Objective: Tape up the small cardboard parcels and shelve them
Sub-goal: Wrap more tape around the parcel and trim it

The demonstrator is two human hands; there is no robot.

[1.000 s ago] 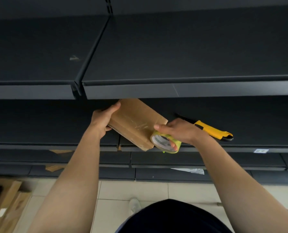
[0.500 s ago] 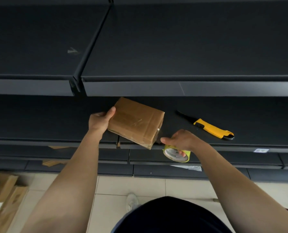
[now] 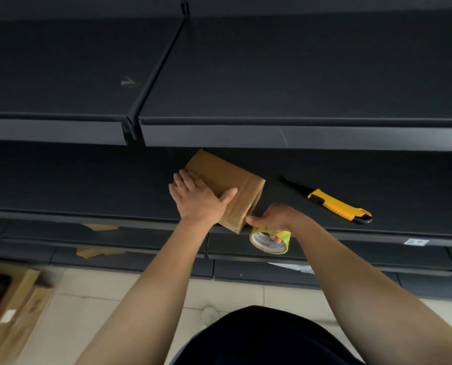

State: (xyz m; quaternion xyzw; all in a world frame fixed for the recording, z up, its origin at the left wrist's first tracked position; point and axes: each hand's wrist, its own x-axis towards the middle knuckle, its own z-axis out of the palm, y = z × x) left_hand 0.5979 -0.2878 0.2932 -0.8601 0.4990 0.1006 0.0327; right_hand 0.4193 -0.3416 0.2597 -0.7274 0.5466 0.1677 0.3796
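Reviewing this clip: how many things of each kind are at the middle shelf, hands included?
Brown cardboard parcel: 1
Yellow-rimmed roll of clear tape: 1
Yellow and black utility knife: 1
Bare hands: 2, left hand, right hand
Total: 5

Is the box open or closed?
Closed. The box top lies flat under the left hand, no flaps standing; the right hand holds a tape roll.

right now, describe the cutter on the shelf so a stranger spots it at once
Find the dark middle shelf bearing the cardboard parcel. Right of the parcel, apart from it, lies the utility knife. It is long, thin and untouched, yellow-handled with black ends, unlike the round tape roll held nearby.
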